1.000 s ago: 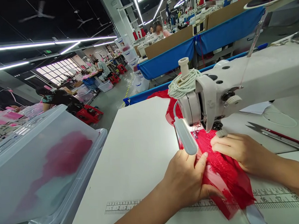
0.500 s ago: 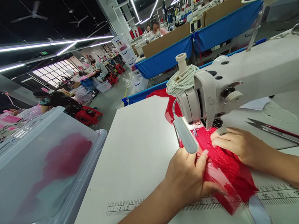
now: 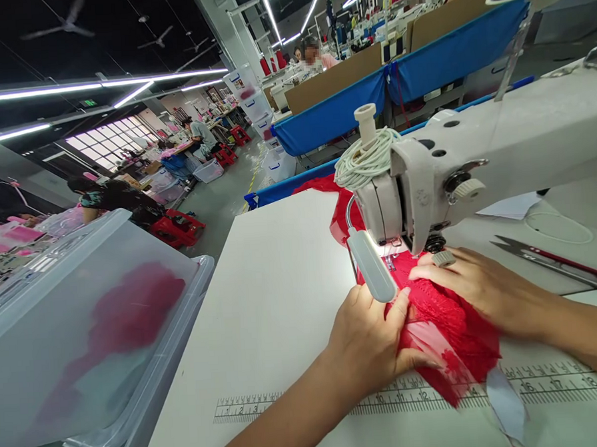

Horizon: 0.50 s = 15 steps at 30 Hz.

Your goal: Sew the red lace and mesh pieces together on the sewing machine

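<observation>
Red lace fabric [image 3: 440,303] with a sheer part lies bunched under the head of a white sewing machine [image 3: 440,163], its front edge at the presser foot [image 3: 390,262]. My left hand [image 3: 369,340] grips the fabric's left side, its fingertips partly hidden behind a grey lamp [image 3: 373,266]. On the right, my right hand [image 3: 482,287] holds the lace beside the needle area, fingers bent over it. A pale strip [image 3: 505,403] hangs from the fabric's near end across the printed ruler [image 3: 388,402].
Black-and-red thread snips [image 3: 555,263] lie right of my right hand. A clear plastic bin [image 3: 84,341] with red material inside stands left of the white table [image 3: 263,305]. More red fabric [image 3: 343,214] drapes behind the machine. People sit at other stations.
The red fabric has shifted a little toward the machine, its near end moving up and left. My right hand's fingers have moved slightly left over the lace.
</observation>
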Motion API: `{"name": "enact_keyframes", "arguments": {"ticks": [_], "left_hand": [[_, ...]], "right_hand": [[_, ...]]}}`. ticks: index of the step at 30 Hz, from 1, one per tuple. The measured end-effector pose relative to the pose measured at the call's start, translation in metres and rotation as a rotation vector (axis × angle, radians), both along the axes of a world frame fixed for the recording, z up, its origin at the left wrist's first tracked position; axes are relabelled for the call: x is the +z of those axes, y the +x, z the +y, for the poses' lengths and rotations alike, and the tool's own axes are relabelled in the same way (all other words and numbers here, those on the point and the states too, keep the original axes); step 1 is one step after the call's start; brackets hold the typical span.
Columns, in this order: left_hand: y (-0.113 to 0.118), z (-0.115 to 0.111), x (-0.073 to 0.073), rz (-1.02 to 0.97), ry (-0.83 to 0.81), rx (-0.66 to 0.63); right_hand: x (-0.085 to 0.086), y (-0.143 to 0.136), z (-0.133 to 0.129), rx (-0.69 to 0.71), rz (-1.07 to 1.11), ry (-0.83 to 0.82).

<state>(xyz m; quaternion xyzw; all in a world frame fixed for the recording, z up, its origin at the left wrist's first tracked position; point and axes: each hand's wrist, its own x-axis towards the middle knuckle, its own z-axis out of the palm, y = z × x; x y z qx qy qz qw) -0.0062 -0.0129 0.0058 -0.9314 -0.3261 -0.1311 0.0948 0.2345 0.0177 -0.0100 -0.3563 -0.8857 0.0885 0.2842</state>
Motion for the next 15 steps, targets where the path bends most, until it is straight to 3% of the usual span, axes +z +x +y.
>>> {"name": "enact_keyframes", "arguments": {"ticks": [3, 7, 11, 15], "left_hand": [[0.002, -0.001, 0.004, 0.005, -0.037, -0.036], [0.005, -0.002, 0.007, 0.030, -0.091, -0.076], [0.004, 0.001, 0.010, 0.099, -0.122, -0.093], [0.001, 0.015, 0.019, 0.060, -0.308, -0.040]], "right_hand": [[0.001, 0.002, -0.004, 0.014, -0.082, 0.078], [-0.006, 0.001, -0.010, 0.042, -0.035, 0.187], [-0.010, -0.002, -0.016, 0.069, 0.044, 0.045], [-0.003, -0.005, -0.018, 0.010, 0.202, -0.083]]}}
